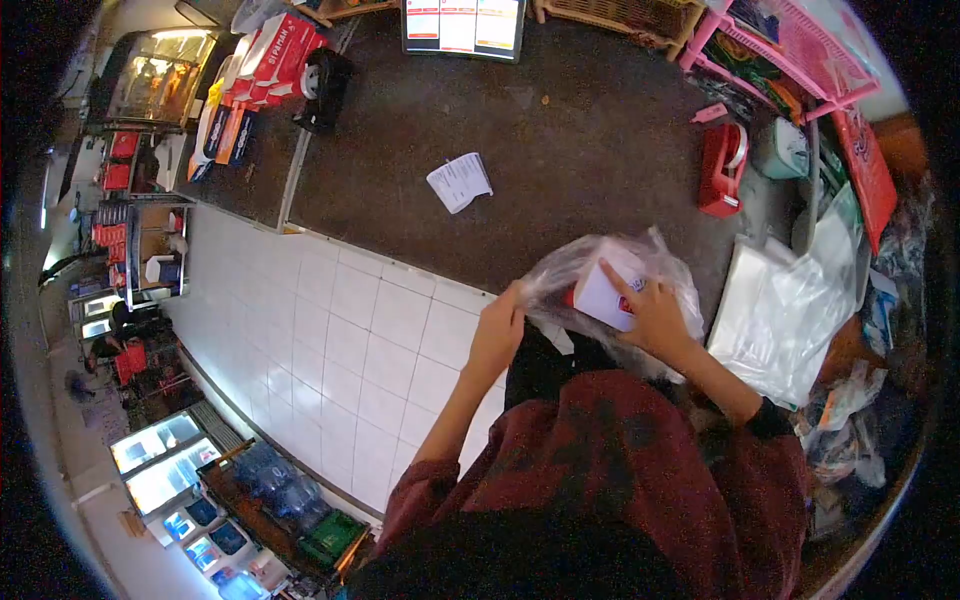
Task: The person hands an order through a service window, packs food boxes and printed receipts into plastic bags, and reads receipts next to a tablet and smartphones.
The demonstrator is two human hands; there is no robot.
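Clear bag [552, 274]: risked dropping to the white-tiled room floor [345, 300] from the near edge of the dark tabletop [370, 120], upon any slip of left hand [497, 332], grip pinched on the rim. Risked tearing, too, against corners of white box [600, 295] inside, under right hand [655, 320], laid across, grip underneath impossible to tell. Set beyond: red tape dispenser [720, 175], paper slip [460, 183].

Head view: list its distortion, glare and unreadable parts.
In the head view, fisheye bending and black corners; in the head view, bright reflections on the white tiled floor and pale sheen on the clear plastic bag; in the head view, print on the white paper slip too small to read.
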